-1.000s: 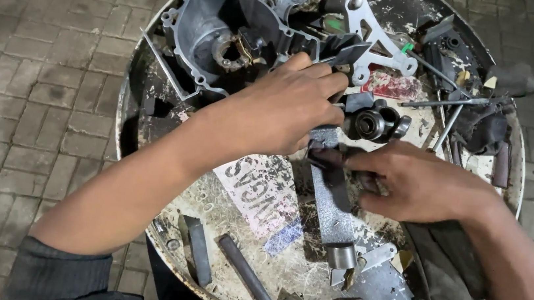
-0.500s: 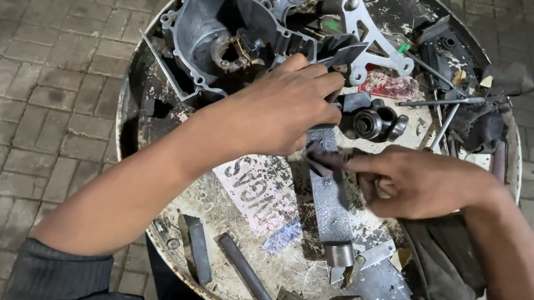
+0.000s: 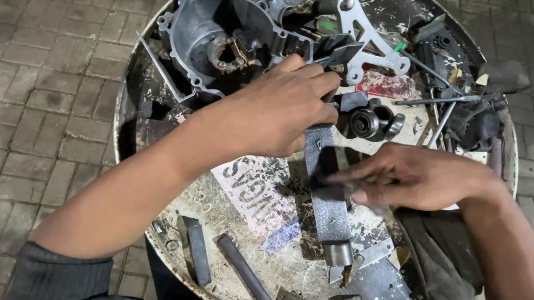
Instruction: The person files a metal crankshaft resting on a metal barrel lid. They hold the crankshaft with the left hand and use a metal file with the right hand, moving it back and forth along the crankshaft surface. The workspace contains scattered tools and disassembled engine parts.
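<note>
On the drum top (image 3: 150, 124), the left hand (image 3: 278, 108) grips the upper end of a flat grey metal bar (image 3: 327, 203), stiff and probably heavy, while the right hand (image 3: 409, 178) lays extended fingers (image 3: 343, 176) across its middle.

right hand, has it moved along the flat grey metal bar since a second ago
Yes. The right hand has slid down the flat grey metal bar, away from the black bearing, its fingers now stretched flat over the bar.
</note>
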